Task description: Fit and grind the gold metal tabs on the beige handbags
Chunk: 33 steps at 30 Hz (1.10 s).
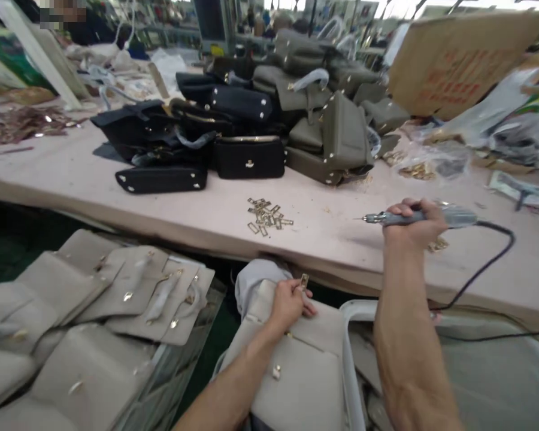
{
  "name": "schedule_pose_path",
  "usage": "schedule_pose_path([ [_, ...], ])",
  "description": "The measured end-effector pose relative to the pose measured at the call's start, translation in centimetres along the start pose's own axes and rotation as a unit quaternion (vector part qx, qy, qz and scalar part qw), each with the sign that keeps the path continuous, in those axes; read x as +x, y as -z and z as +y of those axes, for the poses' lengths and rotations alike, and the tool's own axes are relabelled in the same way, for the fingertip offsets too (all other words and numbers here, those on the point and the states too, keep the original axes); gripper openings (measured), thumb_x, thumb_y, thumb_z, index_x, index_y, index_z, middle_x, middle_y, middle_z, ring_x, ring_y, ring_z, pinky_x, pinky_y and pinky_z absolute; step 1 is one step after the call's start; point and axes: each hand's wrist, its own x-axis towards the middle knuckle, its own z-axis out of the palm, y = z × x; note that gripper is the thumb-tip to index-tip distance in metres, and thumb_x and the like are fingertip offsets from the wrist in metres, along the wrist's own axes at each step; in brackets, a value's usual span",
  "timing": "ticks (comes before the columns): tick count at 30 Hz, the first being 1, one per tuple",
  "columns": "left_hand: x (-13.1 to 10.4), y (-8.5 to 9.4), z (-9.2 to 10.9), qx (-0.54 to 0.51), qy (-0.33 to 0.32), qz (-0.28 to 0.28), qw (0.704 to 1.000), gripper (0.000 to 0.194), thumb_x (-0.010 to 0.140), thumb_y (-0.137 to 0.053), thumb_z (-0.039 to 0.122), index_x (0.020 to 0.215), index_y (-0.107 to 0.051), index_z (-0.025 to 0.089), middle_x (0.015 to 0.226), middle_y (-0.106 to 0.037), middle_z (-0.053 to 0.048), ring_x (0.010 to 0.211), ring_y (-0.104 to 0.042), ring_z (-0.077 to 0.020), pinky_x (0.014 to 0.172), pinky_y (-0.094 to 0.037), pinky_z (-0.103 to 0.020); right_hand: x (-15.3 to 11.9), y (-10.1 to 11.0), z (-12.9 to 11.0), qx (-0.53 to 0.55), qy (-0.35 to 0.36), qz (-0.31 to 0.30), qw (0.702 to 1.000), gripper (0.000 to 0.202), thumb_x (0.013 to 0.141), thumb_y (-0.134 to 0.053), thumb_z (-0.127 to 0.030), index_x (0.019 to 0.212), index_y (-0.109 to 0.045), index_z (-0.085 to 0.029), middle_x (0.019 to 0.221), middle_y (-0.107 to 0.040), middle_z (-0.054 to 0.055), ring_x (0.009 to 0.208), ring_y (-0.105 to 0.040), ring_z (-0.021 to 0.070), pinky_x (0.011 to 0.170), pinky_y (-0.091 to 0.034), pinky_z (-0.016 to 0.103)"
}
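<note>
My right hand (415, 220) is wrapped around a corded electric screwdriver (456, 214), held above the table with its thin bit pointing left. Pinched in the fingers of my left hand (291, 302) is a small gold metal plate (304, 281) with an opening in it. That hand rests on a beige handbag (303, 374) lying across my lap, which has a gold clasp part on its front. A loose heap of similar gold plates (267, 215) lies on the table in front of me.
Black handbags (250, 158) and olive handbags (348, 134) are piled on the pink table (197, 212). Beige bag pieces (90, 281) are stacked at my left. A white-rimmed bin (354, 308) stands at my right, with the screwdriver's cord (489, 257) hanging above it. A cardboard box (458, 72) sits behind.
</note>
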Motion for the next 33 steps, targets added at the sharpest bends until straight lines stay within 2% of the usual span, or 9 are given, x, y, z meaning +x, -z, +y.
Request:
schedule_pose_path([
  [3, 0.1, 0.6, 0.0, -0.02, 0.021, -0.011, 1.0, 0.021, 0.095, -0.05, 0.025, 0.092, -0.065, 0.009, 0.059, -0.072, -0.01, 0.047, -0.07, -0.0194, 0.046, -0.056, -0.025, -7.6, -0.2, 0.4, -0.072, 0.001, -0.033, 0.997, 0.014, 0.082, -0.052, -0.022, 0.069, -0.051, -0.019, 0.072, -0.055, 0.001, 0.045, -0.046, 0.0062, 0.046, -0.043, 0.022],
  [6, 0.0, 0.9, -0.1, -0.054, 0.029, -0.016, 0.998, 0.016, 0.093, -0.049, 0.016, 0.091, -0.063, 0.009, 0.063, -0.073, -0.011, 0.051, -0.073, -0.0211, 0.048, -0.059, -0.027, -15.3, -0.2, 1.5, -0.142, -0.001, -0.06, 0.988, 0.017, 0.073, -0.066, -0.025, 0.069, -0.051, -0.018, 0.07, -0.057, -0.001, 0.045, -0.045, 0.0066, 0.046, -0.045, 0.023],
  [8, -0.1, 1.0, -0.1, -0.063, 0.029, -0.025, 0.997, 0.016, 0.092, -0.049, 0.015, 0.088, -0.063, 0.008, 0.06, -0.072, -0.011, 0.05, -0.072, -0.0218, 0.048, -0.06, -0.028, -18.9, -0.1, 2.6, -0.175, 0.011, -0.064, 0.982, 0.019, 0.072, -0.068, -0.025, 0.069, -0.051, -0.018, 0.068, -0.058, -0.002, 0.044, -0.045, 0.0071, 0.046, -0.045, 0.024],
  [10, -0.2, 1.1, 0.0, -0.066, 0.023, -0.03, 0.997, 0.017, 0.091, -0.05, 0.015, 0.085, -0.064, 0.008, 0.056, -0.07, -0.011, 0.049, -0.072, -0.0221, 0.048, -0.06, -0.028, -21.0, -0.1, 3.6, -0.197, 0.036, -0.067, 0.978, 0.018, 0.075, -0.068, -0.024, 0.071, -0.052, -0.018, 0.068, -0.058, -0.002, 0.043, -0.047, 0.0077, 0.047, -0.046, 0.025],
  [14, -0.3, 1.4, 0.1, -0.08, 0.016, -0.033, 0.996, 0.016, 0.088, -0.052, 0.016, 0.083, -0.065, 0.008, 0.055, -0.069, -0.011, 0.049, -0.072, -0.0221, 0.048, -0.06, -0.027, -22.6, -0.3, 5.0, -0.221, 0.069, -0.083, 0.969, 0.014, 0.08, -0.068, -0.02, 0.073, -0.055, -0.019, 0.07, -0.059, -0.003, 0.043, -0.048, 0.0083, 0.048, -0.047, 0.026],
  [20, -0.4, 2.0, 0.2, -0.097, 0.026, -0.044, 0.994, 0.015, 0.083, -0.052, 0.013, 0.087, -0.066, 0.007, 0.059, -0.071, -0.012, 0.048, -0.071, -0.0223, 0.05, -0.061, -0.03, -23.7, -0.3, 6.3, -0.245, 0.073, -0.125, 0.959, 0.018, 0.082, -0.069, -0.021, 0.071, -0.056, -0.017, 0.072, -0.058, -0.002, 0.043, -0.047, 0.0067, 0.047, -0.046, 0.025],
  [25, -0.6, 2.3, 0.2, -0.12, 0.008, -0.033, 0.992, 0.019, 0.081, -0.051, 0.01, 0.091, -0.066, 0.006, 0.072, -0.074, -0.013, 0.051, -0.073, -0.0222, 0.047, -0.061, -0.03, -24.3, -0.2, 7.2, -0.249, 0.066, -0.132, 0.957, 0.019, 0.083, -0.071, -0.023, 0.073, -0.057, -0.017, 0.074, -0.059, -0.003, 0.044, -0.048, 0.0069, 0.047, -0.047, 0.026],
  [33, -0.5, 2.3, 0.0, -0.116, -0.004, -0.039, 0.993, 0.026, 0.077, -0.05, 0.011, 0.096, -0.067, 0.005, 0.076, -0.076, -0.014, 0.053, -0.073, -0.0228, 0.047, -0.061, -0.031, -24.7, -0.4, 7.8, -0.259, 0.057, -0.143, 0.953, 0.019, 0.084, -0.072, -0.023, 0.072, -0.058, -0.017, 0.071, -0.059, -0.003, 0.044, -0.049, 0.0079, 0.049, -0.047, 0.026],
])
